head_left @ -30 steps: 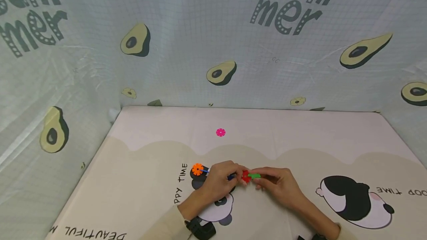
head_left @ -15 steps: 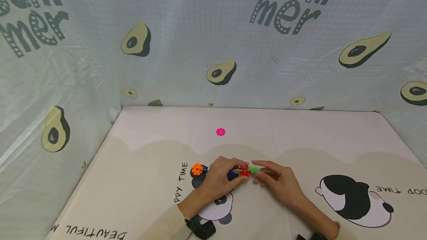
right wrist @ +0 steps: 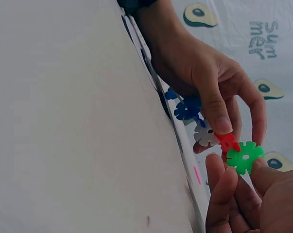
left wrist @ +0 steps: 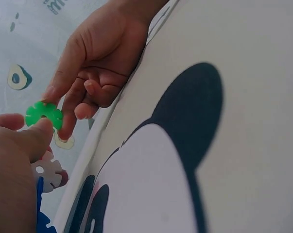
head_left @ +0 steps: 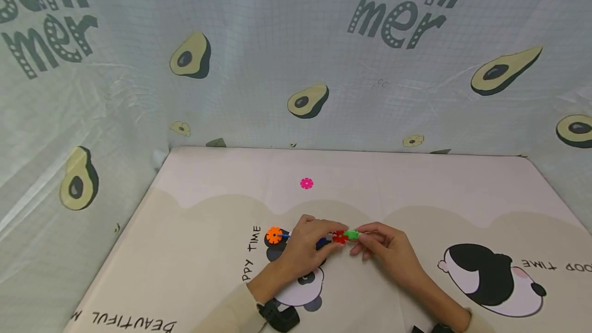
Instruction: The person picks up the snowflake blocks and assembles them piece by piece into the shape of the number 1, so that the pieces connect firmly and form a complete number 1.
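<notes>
Between my hands runs a chain of notched plastic snowflake discs. My left hand (head_left: 306, 244) pinches the red disc (head_left: 339, 237) with thumb and fingers. My right hand (head_left: 390, 252) pinches the green disc (head_left: 351, 234) at its outer edge, the remaining fingers curled below. In the right wrist view the green disc overlaps the red disc (right wrist: 228, 141), with a white disc (right wrist: 204, 136) and a blue disc (right wrist: 187, 108) behind them. At the chain's far left end, an orange disc (head_left: 274, 235) shows past my left hand, which hides part of the chain.
A loose pink disc (head_left: 307, 183) lies farther back on the printed tablecloth (head_left: 208, 256). A hanging curtain with avocado prints (head_left: 250, 55) stands along the back and left sides of the table.
The green disc has turned from edge-on to showing its face. Both hands have risen slightly in view with the red and green discs; my right fingers loosened briefly, then gripped the green disc again.
</notes>
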### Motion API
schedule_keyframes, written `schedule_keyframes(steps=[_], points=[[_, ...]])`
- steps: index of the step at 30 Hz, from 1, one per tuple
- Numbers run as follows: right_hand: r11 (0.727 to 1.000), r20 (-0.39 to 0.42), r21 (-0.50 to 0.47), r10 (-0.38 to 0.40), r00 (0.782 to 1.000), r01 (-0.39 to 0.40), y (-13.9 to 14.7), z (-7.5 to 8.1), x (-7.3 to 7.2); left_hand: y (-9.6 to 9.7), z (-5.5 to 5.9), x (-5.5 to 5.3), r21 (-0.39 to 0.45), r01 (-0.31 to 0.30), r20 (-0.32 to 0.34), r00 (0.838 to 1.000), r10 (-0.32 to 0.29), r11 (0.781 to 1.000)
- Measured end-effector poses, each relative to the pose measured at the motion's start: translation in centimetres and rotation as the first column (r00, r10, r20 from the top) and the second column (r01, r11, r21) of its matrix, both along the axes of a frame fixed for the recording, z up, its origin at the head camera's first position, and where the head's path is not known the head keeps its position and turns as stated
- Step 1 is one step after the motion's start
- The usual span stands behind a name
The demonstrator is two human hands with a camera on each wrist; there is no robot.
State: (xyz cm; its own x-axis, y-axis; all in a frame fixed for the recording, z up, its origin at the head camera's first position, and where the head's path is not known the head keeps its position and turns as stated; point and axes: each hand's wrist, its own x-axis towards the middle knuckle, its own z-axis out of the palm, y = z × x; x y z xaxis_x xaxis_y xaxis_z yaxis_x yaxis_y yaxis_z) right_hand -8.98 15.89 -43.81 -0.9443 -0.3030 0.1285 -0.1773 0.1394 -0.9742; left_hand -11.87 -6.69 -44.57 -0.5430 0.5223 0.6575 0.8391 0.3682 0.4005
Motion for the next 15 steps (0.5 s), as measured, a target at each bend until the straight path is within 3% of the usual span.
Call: schedule_keyframes(steps=[6, 11, 15], points=[[1.000, 0.011, 0.000, 0.018, 1.000, -0.018, 0.1, 0.3, -0.1, 0.0, 0.1, 0.1, 0.002, -0.003, -0.007, 1.000, 0.003, 1.000], [0.997, 0.043, 0.082, -0.002, 0.999, -0.002, 0.4, 0.9, -0.6, 0.0, 0.1, 0.1, 0.007, -0.034, -0.022, 0.999, 0.034, 0.999], [0.991, -0.054, 0.130, 0.027, 0.998, -0.020, 0.7, 1.7, -1.9, -0.1, 0.1, 0.0, 0.012, -0.049, -0.025, 0.998, 0.049, 0.999]])
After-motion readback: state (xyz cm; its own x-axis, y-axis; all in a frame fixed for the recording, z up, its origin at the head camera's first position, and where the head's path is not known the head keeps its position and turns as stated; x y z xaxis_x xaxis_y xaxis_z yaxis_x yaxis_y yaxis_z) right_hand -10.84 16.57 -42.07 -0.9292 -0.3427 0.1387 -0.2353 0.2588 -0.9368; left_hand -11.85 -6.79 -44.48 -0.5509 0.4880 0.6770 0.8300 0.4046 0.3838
